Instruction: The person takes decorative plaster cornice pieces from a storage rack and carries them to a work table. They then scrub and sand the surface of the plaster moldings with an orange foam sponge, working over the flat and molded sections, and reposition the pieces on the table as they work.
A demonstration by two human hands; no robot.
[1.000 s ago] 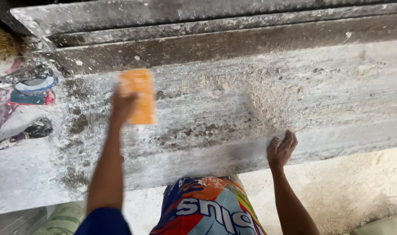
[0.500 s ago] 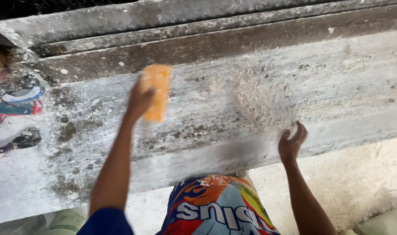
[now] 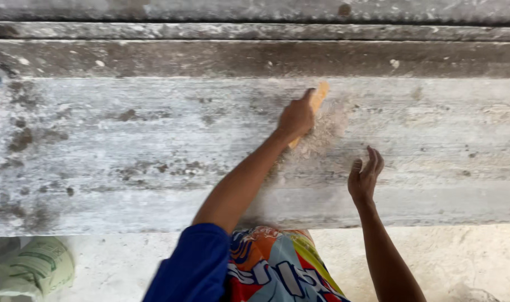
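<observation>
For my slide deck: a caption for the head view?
Left hand presses an orange scraper into powder on a dusty slab; right hand hovers open.

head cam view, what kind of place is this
Probably a building site or rough workshop: a dusty grey slab smeared with mortar-like residue, the left hand working an orange scraper through loose powder, and a green sack on the floor.

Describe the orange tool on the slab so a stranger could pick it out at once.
A long, dusty grey stone slab runs across the view. Near its middle, the left hand presses a small flat orange block against the surface, beside a patch of pale powder. It is the only bright orange thing on the grey stone.
</observation>
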